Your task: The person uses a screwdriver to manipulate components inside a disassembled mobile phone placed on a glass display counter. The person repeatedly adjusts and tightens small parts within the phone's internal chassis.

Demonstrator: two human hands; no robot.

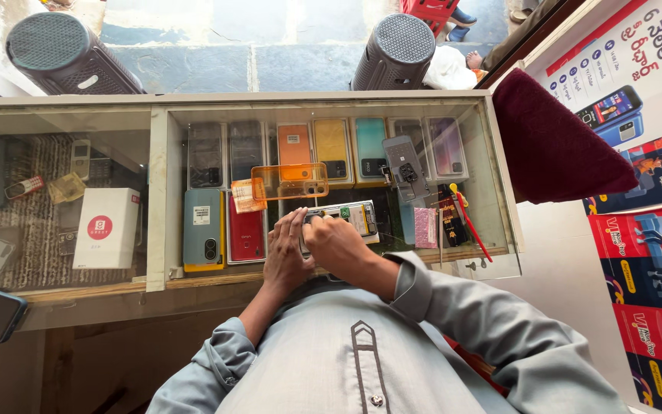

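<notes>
right, we're bent over an opened phone [344, 218] lying back-off on the glass surface [492, 230], at its near edge. our left hand [285, 257] is curled narrow along the phone's left side, steadying it, and our right hand [336, 244] is closed down over its lower part; whether it pinches a tool we cannot tell. risk as we judge it: the phone could skid on the smooth glass if the left grip slackens, and loose bits near the edge could roll off. the orange transparent case [291, 181] and grey back cover [405, 169] sit just beyond, easy to knock. the display cabinet [158, 192] under the glass holds rows of phones in its right compartment; the left one holds a white box [106, 228] and old handsets.
</notes>
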